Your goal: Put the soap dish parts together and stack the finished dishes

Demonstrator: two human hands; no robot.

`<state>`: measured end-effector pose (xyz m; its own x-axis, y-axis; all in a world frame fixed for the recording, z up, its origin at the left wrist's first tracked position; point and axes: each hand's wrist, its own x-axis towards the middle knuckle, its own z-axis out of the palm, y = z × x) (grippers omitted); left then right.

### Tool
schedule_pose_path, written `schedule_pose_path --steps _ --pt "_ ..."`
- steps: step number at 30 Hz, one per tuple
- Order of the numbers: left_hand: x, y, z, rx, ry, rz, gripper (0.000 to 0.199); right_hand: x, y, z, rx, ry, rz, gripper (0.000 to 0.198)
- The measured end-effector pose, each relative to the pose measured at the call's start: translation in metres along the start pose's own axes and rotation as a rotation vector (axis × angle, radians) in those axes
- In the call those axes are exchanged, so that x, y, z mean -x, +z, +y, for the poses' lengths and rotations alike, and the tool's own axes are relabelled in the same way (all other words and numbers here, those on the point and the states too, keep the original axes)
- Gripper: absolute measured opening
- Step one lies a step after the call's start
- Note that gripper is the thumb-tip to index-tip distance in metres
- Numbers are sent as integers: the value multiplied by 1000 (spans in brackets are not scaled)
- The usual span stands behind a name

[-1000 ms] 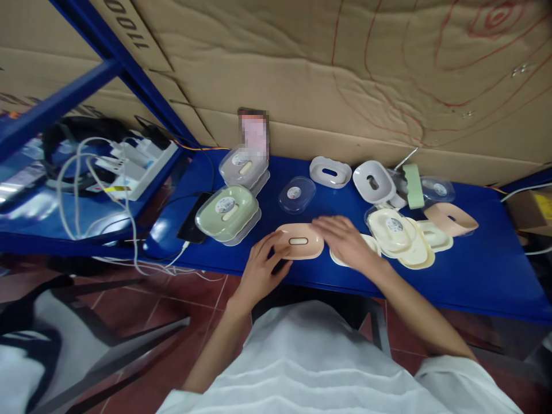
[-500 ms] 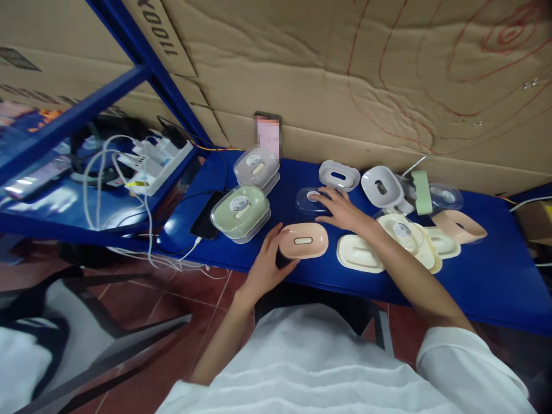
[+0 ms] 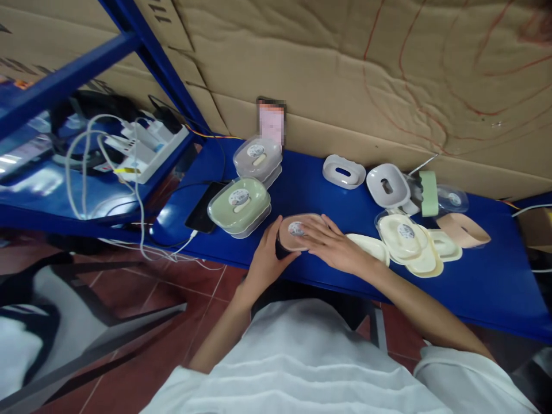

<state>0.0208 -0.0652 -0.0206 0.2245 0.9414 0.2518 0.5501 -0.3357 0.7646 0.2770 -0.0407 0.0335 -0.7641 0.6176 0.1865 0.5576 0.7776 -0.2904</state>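
Observation:
A peach soap box (image 3: 286,240) sits at the front of the blue table, with my left hand (image 3: 266,253) wrapped round its left end. On top of it lies a clear lid (image 3: 295,229) with a round sticker. My right hand (image 3: 330,244) grips this lid from above, fingers across it and thumb side hidden in part. Left of the box stand a lidded green soap box (image 3: 248,198) and, behind it, a lidded grey soap box (image 3: 257,161). A cream tray (image 3: 371,247) lies just right of my right hand, partly covered by it.
At the right are stacked cream parts (image 3: 405,236), a peach shell (image 3: 463,230), a green piece (image 3: 429,192) and another clear lid (image 3: 455,198). Two grey shells (image 3: 344,171) stand at the back. A phone (image 3: 271,123) leans on the cardboard; another phone (image 3: 204,207) and a power strip (image 3: 159,152) are left.
My right hand has brought the clear lid from the table behind down onto the peach soap box. My left hand keeps its hold on the box. The view has shifted slightly.

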Motion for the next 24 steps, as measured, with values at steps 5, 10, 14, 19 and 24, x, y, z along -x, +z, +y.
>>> schedule_pose_path --steps 5,10,14,19,24 --pt "-2 -4 5 -20 20 -13 81 4 3 9 59 -52 17 59" --pt "-2 -3 5 -1 2 -11 84 11 5 19 55 -76 67 69" --pt "-2 -3 3 15 7 -17 83 14 7 23 74 -88 115 75" --pt "-1 -4 1 35 2 -6 83 13 4 22 145 -117 58 79" --pt "-1 -5 -1 21 5 4 82 13 2 18 167 -138 40 78"
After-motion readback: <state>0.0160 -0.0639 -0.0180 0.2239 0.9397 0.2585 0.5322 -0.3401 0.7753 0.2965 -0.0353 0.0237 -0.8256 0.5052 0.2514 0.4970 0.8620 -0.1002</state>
